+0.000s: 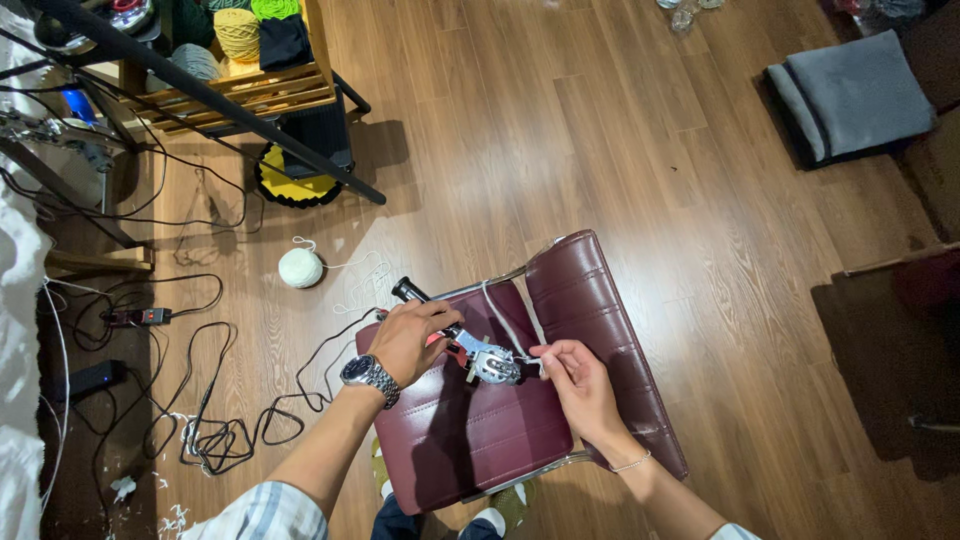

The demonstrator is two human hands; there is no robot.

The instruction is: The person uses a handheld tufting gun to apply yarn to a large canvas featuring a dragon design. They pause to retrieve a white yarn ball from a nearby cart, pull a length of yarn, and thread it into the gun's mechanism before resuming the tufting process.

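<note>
My left hand point(408, 338), with a metal watch on its wrist, grips the handle of a tufting gun point(470, 350) with a black grip and a silver metal head, held above a dark red leather chair point(500, 430). My right hand point(575, 380) pinches a strand of white yarn point(505, 325) right at the gun's metal tip. The yarn runs back over the chair toward a white yarn ball point(300, 268) on the wooden floor to the left.
Black cables point(215, 435) and a power strip point(140, 317) sprawl on the floor at left. A wooden crate of yarn skeins point(245, 60) and a black metal frame bar point(220, 105) stand top left. Folded grey cloth point(850, 95) lies top right.
</note>
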